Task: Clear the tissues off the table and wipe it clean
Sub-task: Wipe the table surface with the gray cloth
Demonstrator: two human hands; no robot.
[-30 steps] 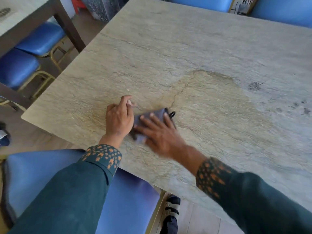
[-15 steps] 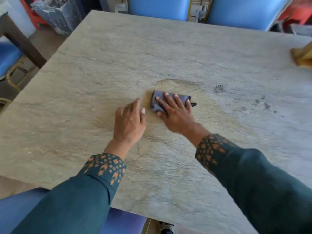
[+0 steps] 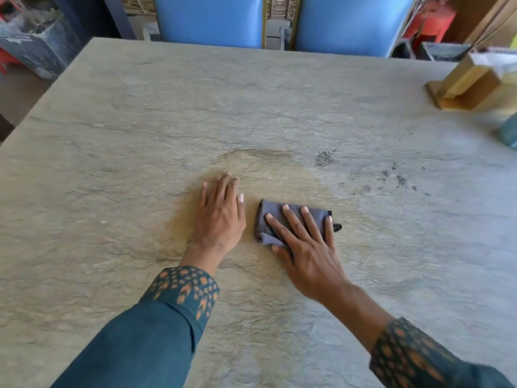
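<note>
Cloth (image 3: pixel 291 219) pinned flat under the spread right hand (image 3: pixel 306 247), left hand (image 3: pixel 219 217) open and bracing on the surface (image 3: pixel 140 121) — press firmly, sweep toward those dark specks (image 3: pixel 324 158).

Grey-beige veined table (image 3: pixel 140 163), dark grey cloth (image 3: pixel 270 219), teal sleeves (image 3: pixel 145 345) with orange-dotted cuffs, blue chairs (image 3: pixel 208 18).
</note>
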